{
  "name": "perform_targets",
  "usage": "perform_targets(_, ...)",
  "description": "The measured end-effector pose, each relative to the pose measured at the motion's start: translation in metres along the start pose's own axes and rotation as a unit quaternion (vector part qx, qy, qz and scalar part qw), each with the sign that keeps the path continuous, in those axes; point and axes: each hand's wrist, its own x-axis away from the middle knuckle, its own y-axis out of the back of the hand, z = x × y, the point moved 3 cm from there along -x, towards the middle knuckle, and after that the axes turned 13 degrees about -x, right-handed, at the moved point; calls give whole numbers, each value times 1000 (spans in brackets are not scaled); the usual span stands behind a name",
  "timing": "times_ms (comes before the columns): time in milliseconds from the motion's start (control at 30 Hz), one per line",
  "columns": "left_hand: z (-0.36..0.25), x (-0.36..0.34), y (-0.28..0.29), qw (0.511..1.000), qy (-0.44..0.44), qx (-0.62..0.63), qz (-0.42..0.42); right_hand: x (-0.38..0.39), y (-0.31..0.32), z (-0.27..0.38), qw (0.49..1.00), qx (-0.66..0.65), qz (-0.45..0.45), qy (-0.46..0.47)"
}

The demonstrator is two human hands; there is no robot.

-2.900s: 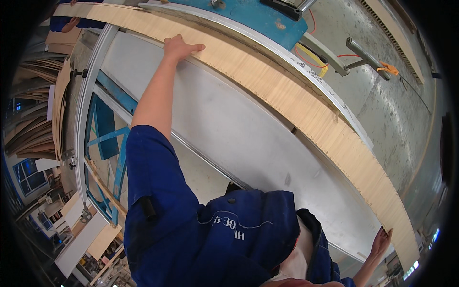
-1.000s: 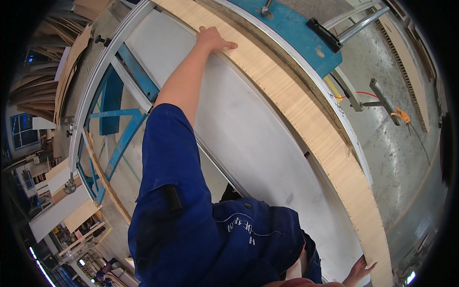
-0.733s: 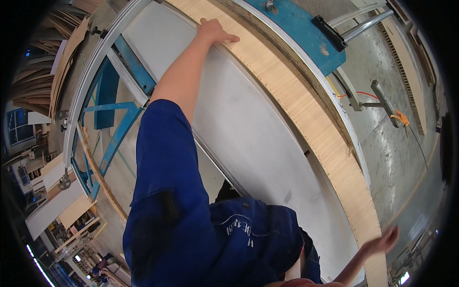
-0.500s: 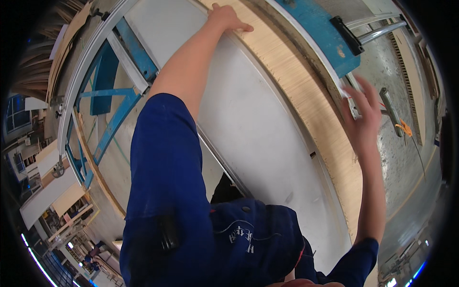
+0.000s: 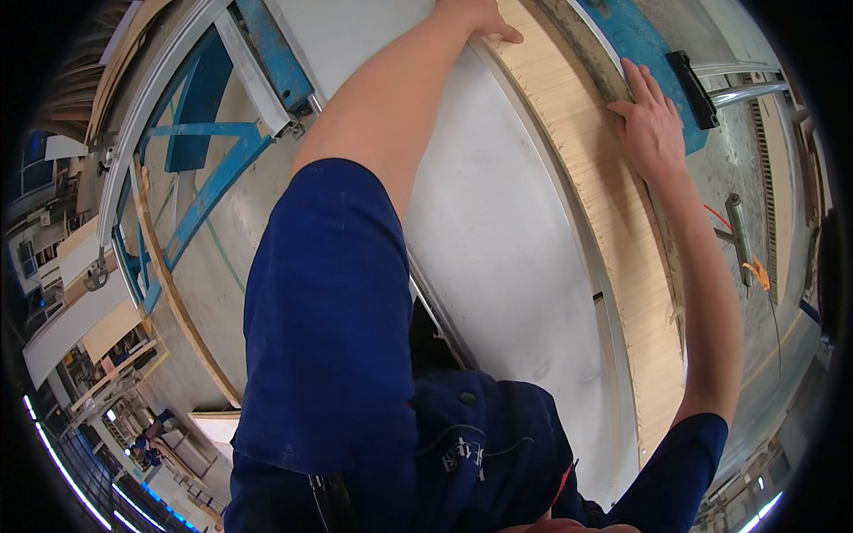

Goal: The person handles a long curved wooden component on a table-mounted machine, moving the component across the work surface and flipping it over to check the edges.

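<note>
A long strip of light wood board [image 5: 591,169] lies across a grey metal machine table [image 5: 498,222], its near edge rough and splintered. My left hand [image 5: 475,16] rests at the board's left edge near the top of the view. Its thumb is stretched out over the wood; its other fingers are partly cut off by the frame. On the board's far side, my right hand [image 5: 656,142] reaches to the metal rail [image 5: 591,58] beside the blue machine part [image 5: 644,44]. Its fingers are extended and lie along the rail, with nothing held.
A blue steel frame [image 5: 209,195] with a pale rail stands to the left, a narrow wood strip [image 5: 169,284] leaning by it. Stacked sheets [image 5: 98,80] are at the far left. To the right, a metal bar [image 5: 737,240] with an orange piece [image 5: 758,273] sticks out over the floor.
My right hand has moved up and forward, from hovering beside the board onto the rail by the blue part. My left hand has shifted right in view, still at the board.
</note>
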Motion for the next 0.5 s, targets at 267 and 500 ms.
perform_targets(267,-1,1,4,1000,0,-3,-3,-1,-4,-3,998,-55,27,-26)
perform_targets(500,-1,-2,1,1000,-4,12,-8,-1,-2,-1,1000,-9,24,3)
